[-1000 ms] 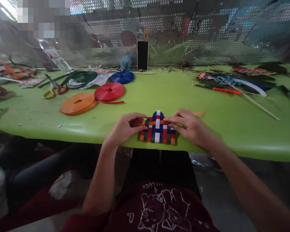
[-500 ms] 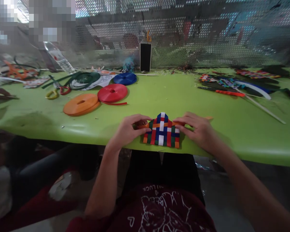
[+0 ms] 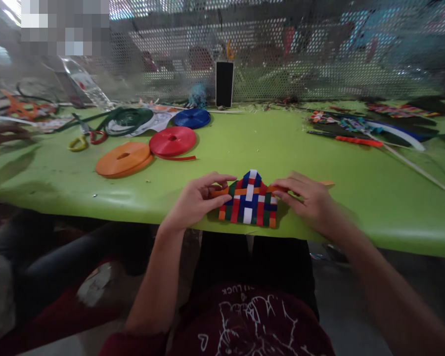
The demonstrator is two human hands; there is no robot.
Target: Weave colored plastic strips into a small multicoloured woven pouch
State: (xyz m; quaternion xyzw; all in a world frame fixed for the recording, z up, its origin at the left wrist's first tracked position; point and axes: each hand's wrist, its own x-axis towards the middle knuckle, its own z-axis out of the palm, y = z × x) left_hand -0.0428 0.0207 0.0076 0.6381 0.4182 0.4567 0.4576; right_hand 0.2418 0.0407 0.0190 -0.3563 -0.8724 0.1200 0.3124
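A woven ribbon piece [image 3: 248,203] in white, blue, red, green and orange lies flat near the table's front edge, its peaked end pointing away from me. An orange ribbon [image 3: 257,190] runs across its upper part. At the piece's left side, my left hand [image 3: 198,198] is closed, thumb on the woven edge and fingers curled beside the ribbon's left end. My right hand [image 3: 306,200] pinches the orange ribbon just off the right side. The ribbon's tail shows beyond the right knuckles. My palms hide part of the ribbon.
Orange [image 3: 113,160], red [image 3: 185,138] and blue [image 3: 193,118] ribbon rolls lie left of centre, by a green roll [image 3: 141,116] and scissors [image 3: 91,136]. A phone [image 3: 224,84] leans on the mesh. Woven pieces [image 3: 350,123] lie right. Another person's hand [image 3: 3,136] is far left.
The orange ribbon's tail has shifted slightly right past my right hand. Both hands keep nearly the same places beside the woven piece. The view has tilted a little.
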